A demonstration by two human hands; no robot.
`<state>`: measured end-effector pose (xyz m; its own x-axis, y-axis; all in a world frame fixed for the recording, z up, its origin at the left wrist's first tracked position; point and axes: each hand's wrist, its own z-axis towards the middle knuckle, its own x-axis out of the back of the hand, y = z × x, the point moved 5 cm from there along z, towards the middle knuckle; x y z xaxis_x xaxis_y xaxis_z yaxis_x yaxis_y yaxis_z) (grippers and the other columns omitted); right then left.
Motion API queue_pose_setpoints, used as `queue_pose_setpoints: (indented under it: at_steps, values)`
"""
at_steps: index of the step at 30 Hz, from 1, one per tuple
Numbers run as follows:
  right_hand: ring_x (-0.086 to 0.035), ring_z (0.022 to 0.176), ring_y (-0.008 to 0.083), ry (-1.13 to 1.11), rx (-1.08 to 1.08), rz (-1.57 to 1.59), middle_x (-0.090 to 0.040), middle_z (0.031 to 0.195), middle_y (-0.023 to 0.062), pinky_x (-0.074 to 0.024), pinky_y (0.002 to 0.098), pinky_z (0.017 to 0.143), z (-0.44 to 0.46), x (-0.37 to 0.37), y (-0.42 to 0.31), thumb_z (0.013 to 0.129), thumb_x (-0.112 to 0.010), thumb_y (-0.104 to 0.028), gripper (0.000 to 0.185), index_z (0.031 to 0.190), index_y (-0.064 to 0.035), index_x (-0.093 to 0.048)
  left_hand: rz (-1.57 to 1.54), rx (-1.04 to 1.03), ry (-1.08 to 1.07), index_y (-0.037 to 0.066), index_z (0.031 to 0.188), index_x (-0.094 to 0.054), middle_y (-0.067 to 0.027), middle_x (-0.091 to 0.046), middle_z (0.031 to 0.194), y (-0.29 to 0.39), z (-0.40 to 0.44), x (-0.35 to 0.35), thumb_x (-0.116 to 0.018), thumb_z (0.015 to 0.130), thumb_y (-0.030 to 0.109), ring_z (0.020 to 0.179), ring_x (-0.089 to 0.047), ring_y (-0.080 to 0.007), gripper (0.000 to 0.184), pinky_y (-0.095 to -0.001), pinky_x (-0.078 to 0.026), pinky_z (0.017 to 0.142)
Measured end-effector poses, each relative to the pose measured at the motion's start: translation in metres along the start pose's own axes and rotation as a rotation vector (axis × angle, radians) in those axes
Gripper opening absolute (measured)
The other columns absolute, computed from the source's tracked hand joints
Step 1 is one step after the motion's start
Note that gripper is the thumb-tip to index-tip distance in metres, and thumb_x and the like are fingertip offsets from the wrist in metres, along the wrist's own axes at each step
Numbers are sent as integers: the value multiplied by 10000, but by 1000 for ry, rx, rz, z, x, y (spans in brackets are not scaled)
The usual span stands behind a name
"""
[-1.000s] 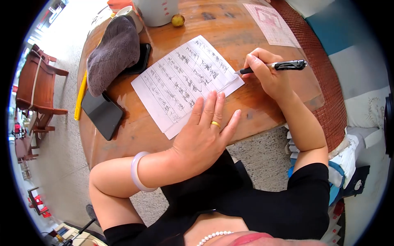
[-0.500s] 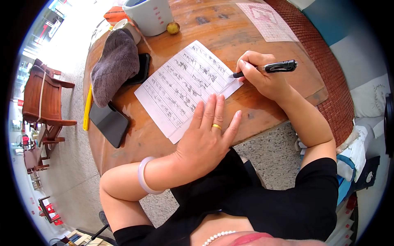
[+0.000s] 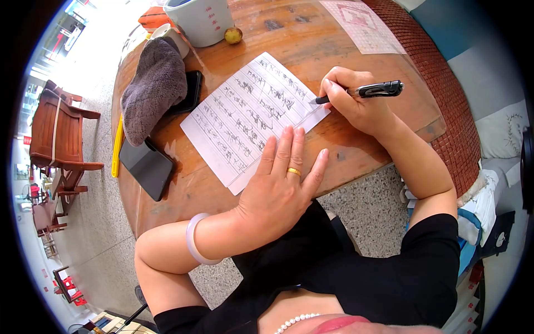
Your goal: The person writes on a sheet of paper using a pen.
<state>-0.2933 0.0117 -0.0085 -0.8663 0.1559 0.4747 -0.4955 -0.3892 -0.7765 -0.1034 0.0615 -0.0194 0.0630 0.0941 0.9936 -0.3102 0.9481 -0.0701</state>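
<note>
A lined sheet of paper (image 3: pixel 245 111) covered in handwritten characters lies at a slant on the wooden table. My left hand (image 3: pixel 283 181) rests flat on its lower edge, fingers spread, with a gold ring on one finger. In my right hand (image 3: pixel 356 103) a black pen (image 3: pixel 381 89) is gripped, its tip at the paper's right edge. What looks like another sheet shows a thin strip beneath the top one.
Left of the paper are a dark phone (image 3: pixel 147 170), a second black device (image 3: pixel 191 94), a grey towel (image 3: pixel 154 89) and a yellow strip-like object (image 3: pixel 117 147). Behind stand a white bucket (image 3: pixel 203 25) and a small round fruit (image 3: pixel 233 35). A gridded sheet (image 3: pixel 364 26) lies far right.
Both hands keep nearly the same place, the pen tip still at the paper's right edge. The view has shifted very slightly.
</note>
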Motion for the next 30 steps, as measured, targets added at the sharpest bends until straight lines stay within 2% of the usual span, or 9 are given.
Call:
queue_pose_setpoints:
  at_steps: [13,16,22,25,28,30]
  values:
    - [-623,640,112,4,-77,47,-621,738,73,-500,232,569,1,-1,1,955,-471,-66,205,811,34,-577,-10,7,1,81,1447,-413,-338,-392,1436,0,0,0,-748,729,442,1361,-379,-455,871,-519,-293,1127]
    - [-546,584,84,26,-26,91,-586,675,53,-445,250,538,1,0,2,929,-521,-53,164,792,15,-579,-14,9,7,81,1447,-414,-338,-394,1435,0,0,0,-752,724,442,1358,-383,-455,875,-519,-297,1125]
    - [-559,590,85,56,-67,109,-591,689,59,-459,245,545,1,-1,0,944,-505,-58,172,803,15,-571,-7,3,-1,78,1446,-413,-340,-392,1435,0,0,0,-751,723,446,1356,-385,-458,879,-519,-300,1124]
    - [-640,624,119,40,-87,78,-617,731,71,-508,244,568,2,-1,1,978,-455,-94,241,803,29,-565,-7,2,0,74,1444,-414,-342,-392,1433,0,0,0,-748,728,446,1356,-384,-459,874,-521,-301,1124]
    - [-556,577,85,83,-99,103,-590,688,52,-458,241,542,2,-1,2,948,-503,-63,163,821,15,-570,-9,-1,5,72,1442,-416,-343,-394,1430,0,0,1,-745,732,443,1353,-386,-462,867,-522,-303,1124]
    - [-558,574,86,71,-86,101,-588,685,52,-461,239,542,1,-1,2,948,-501,-63,165,817,13,-567,-17,2,8,72,1441,-417,-343,-395,1429,0,1,1,-744,734,441,1351,-388,-463,862,-522,-305,1123]
